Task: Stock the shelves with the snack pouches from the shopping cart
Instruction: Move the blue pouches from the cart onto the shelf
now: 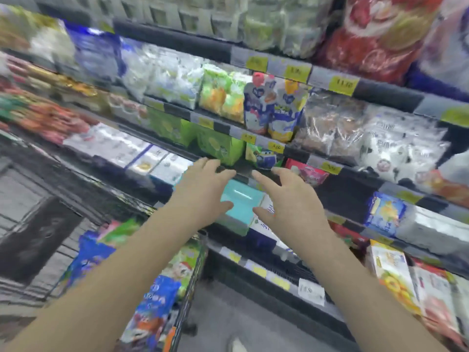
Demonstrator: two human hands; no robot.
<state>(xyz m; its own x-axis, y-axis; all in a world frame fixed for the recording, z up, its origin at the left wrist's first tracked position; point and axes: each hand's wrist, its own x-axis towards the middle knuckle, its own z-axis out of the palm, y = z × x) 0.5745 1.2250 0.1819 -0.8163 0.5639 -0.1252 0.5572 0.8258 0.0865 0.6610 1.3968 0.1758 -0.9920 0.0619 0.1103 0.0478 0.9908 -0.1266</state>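
Observation:
Both my hands reach toward the shelves with fingers spread and hold nothing. My left hand [203, 189] and my right hand [289, 199] hover on either side of a teal box [241, 201] on a lower shelf. Two spouted snack pouches [274, 107] stand upright on the shelf above, one with a pink cap, one with a yellow cap. The shopping cart [187, 288] stands at the lower left, under my left forearm, with several colourful snack pouches [154, 306] inside. The whole view is motion-blurred.
Shelf edges [291, 69] carry yellow price tags. Green boxes [218, 146], white boxes [121, 148] and clear bags [380, 138] fill the nearby shelves. A large red bag [375, 34] sits at the top right. Grey floor [241, 321] shows between cart and shelving.

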